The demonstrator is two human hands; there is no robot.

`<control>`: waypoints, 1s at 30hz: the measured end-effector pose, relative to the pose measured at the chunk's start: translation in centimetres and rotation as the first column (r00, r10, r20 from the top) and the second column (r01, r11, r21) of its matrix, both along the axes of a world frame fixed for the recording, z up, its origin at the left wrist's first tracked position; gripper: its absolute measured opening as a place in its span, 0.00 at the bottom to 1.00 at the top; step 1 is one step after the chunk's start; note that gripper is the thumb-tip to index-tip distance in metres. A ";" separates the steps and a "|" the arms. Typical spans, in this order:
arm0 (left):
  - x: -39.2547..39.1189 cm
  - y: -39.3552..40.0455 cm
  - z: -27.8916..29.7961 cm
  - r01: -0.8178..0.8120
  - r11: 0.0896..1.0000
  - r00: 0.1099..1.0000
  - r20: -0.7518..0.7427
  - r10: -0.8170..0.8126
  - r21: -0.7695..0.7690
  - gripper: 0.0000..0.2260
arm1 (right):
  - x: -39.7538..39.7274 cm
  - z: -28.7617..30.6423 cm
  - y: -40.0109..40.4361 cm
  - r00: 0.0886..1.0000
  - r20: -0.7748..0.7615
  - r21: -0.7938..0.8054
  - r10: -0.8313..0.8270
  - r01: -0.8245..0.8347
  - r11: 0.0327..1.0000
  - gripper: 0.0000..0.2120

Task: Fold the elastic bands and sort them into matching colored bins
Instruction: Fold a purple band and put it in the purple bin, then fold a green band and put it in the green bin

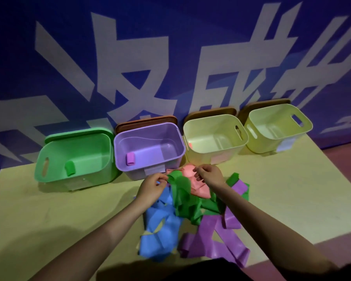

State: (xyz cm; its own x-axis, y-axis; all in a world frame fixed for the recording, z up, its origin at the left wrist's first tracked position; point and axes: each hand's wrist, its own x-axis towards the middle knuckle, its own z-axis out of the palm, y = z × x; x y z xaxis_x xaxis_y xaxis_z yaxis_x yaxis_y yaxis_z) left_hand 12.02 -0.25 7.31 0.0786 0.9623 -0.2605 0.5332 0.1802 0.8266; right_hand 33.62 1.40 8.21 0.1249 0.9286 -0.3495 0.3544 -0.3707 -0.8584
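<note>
Four bins stand in a row at the back edge of the table, against the blue wall: a green bin, a purple bin, and two pale yellow bins. In front of the purple bin lies a loose pile of bands. Bare table lies left of the pile.

The left hand pinches the edge of a green band with curled fingers. The right hand pinches the same band just above a pink band. Blue bands and purple bands lie nearer the person.

A rolled green band sits in the green bin, a rolled purple one in the purple bin.
</note>
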 end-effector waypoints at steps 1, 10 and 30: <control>0.8 -0.2 -0.5 -0.007 1.000 1.000 -0.010 0.007 -0.013 0.07 | 1.2 -0.2 -0.3 0.999 0.030 -0.008 0.015 -0.015 1.000 0.11; 9.8 -1.4 -3.9 -0.039 0.992 0.998 -0.046 0.034 -0.123 0.07 | 12.0 -2.5 -1.9 0.794 0.580 -0.001 0.181 -0.222 0.975 0.12; 23.5 0.3 -6.2 -0.148 0.893 0.987 -0.013 0.157 -0.424 0.15 | 17.6 -7.6 -3.2 1.000 0.010 -0.108 0.030 -0.029 0.994 0.07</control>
State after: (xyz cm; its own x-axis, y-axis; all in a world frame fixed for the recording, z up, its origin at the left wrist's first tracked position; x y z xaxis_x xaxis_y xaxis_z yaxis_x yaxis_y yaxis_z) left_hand 35.52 0.07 1.11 -0.0501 0.7623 -0.6453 0.4539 0.5929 0.6651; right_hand 51.24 -1.83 0.58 0.1031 0.8889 -0.4463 0.3764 -0.4502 -0.8097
